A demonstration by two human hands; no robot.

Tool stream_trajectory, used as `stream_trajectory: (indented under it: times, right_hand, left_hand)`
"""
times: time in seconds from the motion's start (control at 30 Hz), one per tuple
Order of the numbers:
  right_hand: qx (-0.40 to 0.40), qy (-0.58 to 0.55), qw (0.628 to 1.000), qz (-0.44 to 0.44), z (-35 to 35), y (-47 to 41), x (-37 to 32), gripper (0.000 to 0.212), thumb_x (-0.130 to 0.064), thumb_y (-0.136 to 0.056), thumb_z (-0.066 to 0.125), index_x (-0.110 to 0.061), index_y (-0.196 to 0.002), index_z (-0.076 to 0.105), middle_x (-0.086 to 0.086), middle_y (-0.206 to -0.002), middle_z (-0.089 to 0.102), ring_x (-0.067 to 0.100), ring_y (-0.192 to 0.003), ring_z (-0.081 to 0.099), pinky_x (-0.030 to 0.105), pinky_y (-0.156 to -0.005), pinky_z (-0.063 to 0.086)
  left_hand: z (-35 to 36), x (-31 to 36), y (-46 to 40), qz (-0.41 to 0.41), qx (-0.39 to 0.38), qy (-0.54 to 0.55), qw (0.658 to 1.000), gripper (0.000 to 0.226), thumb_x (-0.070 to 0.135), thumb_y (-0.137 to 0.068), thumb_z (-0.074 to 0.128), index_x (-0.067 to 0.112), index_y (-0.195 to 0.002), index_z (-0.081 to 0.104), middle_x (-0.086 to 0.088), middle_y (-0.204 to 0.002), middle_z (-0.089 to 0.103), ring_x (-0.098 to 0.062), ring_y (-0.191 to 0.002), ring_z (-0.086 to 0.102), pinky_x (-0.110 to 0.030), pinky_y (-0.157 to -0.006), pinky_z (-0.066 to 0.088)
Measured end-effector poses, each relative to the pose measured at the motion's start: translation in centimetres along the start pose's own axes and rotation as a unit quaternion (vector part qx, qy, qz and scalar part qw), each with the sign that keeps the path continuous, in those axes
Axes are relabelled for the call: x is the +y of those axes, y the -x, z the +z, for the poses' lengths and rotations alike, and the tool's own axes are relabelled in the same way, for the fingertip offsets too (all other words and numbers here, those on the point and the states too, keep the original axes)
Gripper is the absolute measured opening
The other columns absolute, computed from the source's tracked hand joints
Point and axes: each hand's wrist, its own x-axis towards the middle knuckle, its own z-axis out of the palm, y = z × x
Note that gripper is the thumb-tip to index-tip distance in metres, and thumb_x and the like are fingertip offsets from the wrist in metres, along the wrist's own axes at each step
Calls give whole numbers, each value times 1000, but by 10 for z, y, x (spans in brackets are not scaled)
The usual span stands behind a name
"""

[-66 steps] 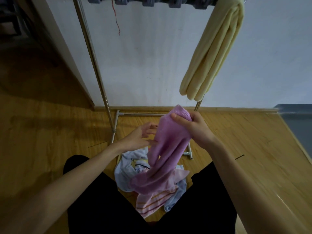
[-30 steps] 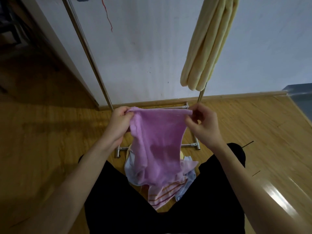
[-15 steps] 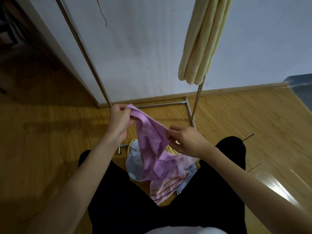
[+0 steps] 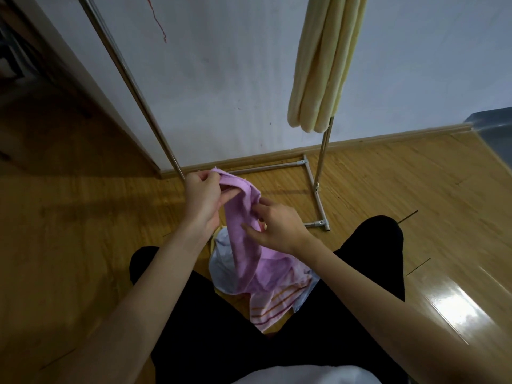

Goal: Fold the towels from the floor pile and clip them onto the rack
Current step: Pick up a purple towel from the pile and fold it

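A purple towel (image 4: 246, 245) hangs bunched between my two hands above the floor pile. My left hand (image 4: 203, 199) grips its upper corner. My right hand (image 4: 277, 225) pinches the towel's side edge lower down, fingers partly spread. The pile (image 4: 277, 297) lies on the floor between my legs: a pale blue towel, a striped pink one and others beneath. A folded yellow towel (image 4: 321, 67) hangs from the top of the metal rack (image 4: 133, 81). The rack's clips are out of view.
The rack's base tubes (image 4: 318, 200) lie on the wooden floor just beyond the pile, against a white wall. My black-trousered legs (image 4: 371, 259) flank the pile. A dark doorway opens at the left.
The towel was spread wide between both hands a second ago. My right hand has since dropped and come in toward my left, gathering the cloth into a narrow bunch.
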Motion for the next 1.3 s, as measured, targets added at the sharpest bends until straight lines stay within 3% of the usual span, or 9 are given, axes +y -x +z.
stream_trajectory:
  times: [0.2, 0.33, 0.57, 0.7, 0.8, 0.87, 1.03, 1.17, 1.3]
  right_hand:
    - [55, -31, 998, 6, 2, -8, -5, 35, -36, -90, 56, -10, -67, 53, 6, -74, 58, 25, -52, 54, 30, -40, 32]
    - [40, -38, 998, -4, -2, -4, 2, 40, -35, -94, 36, -6, -84, 61, 10, -85, 61, 31, -59, 58, 29, -45, 32]
    - [58, -30, 996, -58, -48, -2, 18, 17, -21, -92, 53, -10, -85, 65, -6, -77, 52, 17, -58, 52, 34, -47, 44]
    - [81, -43, 992, -85, -75, -4, 22, 10, -14, -90, 61, -8, -88, 69, 0, -80, 59, 6, -62, 45, 30, -53, 45]
    - [83, -51, 991, -95, -90, -7, 19, 5, -7, -87, 66, -7, -89, 71, -1, -79, 60, 4, -64, 46, 21, -59, 43]
    - [101, -68, 988, -95, -103, -11, 15, 5, -10, -87, 67, -6, -89, 70, -6, -77, 59, 4, -63, 49, 16, -61, 42]
    - [155, -79, 980, -93, -137, -25, 3, 3, -7, -87, 66, -7, -90, 67, -5, -76, 58, 1, -65, 50, 7, -62, 39]
    - [190, -130, 968, -99, -157, -37, -7, 15, -2, -88, 64, -15, -93, 61, -3, -77, 60, 9, -66, 57, 7, -61, 41]
    - [195, -147, 964, -101, -170, -49, -9, 23, -6, -90, 63, -19, -100, 47, -8, -77, 60, 10, -66, 58, 13, -60, 45]
  left_hand:
    - [0, 6, 5, 3, 1, 24, 1000, 29, -7, -94, 40, -1, -70, 55, -14, -74, 58, -19, -73, 65, -25, -58, 58]
    - [-8, 8, -1, 8, 23, 25, 999, 28, -5, -95, 39, 1, -72, 54, -12, -76, 57, -17, -74, 63, -24, -59, 58]
    - [-40, -17, -14, 4, 64, -68, 996, 15, 3, -96, 49, -6, -108, 52, -16, -102, 57, -22, -90, 65, -20, -56, 56]
    - [-57, -23, -10, 69, 65, -203, 975, 14, -1, -85, 63, 11, -84, 57, -9, -90, 62, -15, -68, 69, -20, -51, 55]
    - [-63, -13, -6, 143, 50, -257, 954, 23, 1, -81, 67, 22, -77, 61, -12, -104, 62, -15, -70, 70, -23, -53, 56]
    - [-61, 1, -2, 181, 47, -263, 947, 26, 1, -79, 68, 25, -75, 63, -7, -94, 66, -18, -71, 69, -32, -57, 59]
    - [-51, 52, 5, 304, 36, -281, 910, 16, 3, -73, 68, 19, -73, 69, 7, -70, 67, -10, -64, 64, -33, -60, 58]
    - [-43, 88, 4, 324, -4, -325, 888, 12, 6, -76, 69, 18, -74, 69, 7, -69, 66, -10, -62, 64, -25, -55, 54]
    - [-40, 111, -3, 318, -64, -402, 856, 13, 7, -79, 64, 15, -69, 65, 1, -69, 62, -14, -68, 60, -34, -62, 53]
